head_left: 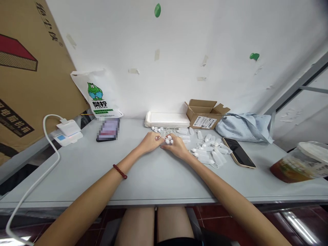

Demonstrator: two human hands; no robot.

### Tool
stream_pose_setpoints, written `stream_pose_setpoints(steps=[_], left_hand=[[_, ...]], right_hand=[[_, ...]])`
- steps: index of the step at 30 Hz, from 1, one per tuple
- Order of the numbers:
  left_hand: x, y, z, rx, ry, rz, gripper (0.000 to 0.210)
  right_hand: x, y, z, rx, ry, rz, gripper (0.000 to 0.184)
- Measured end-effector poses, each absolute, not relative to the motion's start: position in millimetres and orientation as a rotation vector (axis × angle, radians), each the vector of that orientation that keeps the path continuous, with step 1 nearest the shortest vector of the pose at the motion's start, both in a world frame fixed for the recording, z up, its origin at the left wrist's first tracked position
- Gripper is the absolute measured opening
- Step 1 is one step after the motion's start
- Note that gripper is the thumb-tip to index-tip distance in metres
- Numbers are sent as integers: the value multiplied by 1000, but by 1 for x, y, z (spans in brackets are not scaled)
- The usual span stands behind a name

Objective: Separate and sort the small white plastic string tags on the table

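My left hand (151, 141), with a dark red bead bracelet on the wrist, is closed in a pinch on a small white piece too small to make out fully. Right beside it, my right hand (176, 146) is closed round several small white caps (169, 139), whose round ends show between thumb and fingers. To the right lies a loose pile of translucent plastic tubes (208, 150), some with white caps and thin loops. More small white caps (156, 129) and loops lie behind my hands.
Behind my hands sit a stack of white trays (167, 119) and an open cardboard box (205, 114). A phone (239, 152), a drink cup (301, 162) and a pale blue cloth bag (244, 126) stand right. Left are another phone (108, 130), a charger with cable (68, 132) and a paper bag (98, 92).
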State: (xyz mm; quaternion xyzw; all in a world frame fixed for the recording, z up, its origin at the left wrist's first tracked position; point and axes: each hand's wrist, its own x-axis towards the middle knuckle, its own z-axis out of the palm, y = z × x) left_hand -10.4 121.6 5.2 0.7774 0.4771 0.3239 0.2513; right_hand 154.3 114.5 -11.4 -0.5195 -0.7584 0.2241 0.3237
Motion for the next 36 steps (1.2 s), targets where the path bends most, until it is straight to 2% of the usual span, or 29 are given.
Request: stream_pose_setpoints(steps=[4,9,15,20,29,36], left_hand=[[-9,123,2,2081,1337,898,33],[-11,115,10,2069,1298,896,22],[-12,113,11,2118,1254,834,20],[-9,118,6,2178,1418,832,31],[-16,110,19,2107,1288,860,22],[-14,113,15,2138,1355,843,30]], right_hand=[[155,114,-13,-1361,-1991,547,35],[156,113,-12,-1334,-2001,570,37],[155,114,-12,-1324,-1993,603,39],[155,116,-12,-1313,-2025,579,38],[155,116,-13,-1320,-1997,614,41],[156,115,-10,-1311,-2007,643,39]])
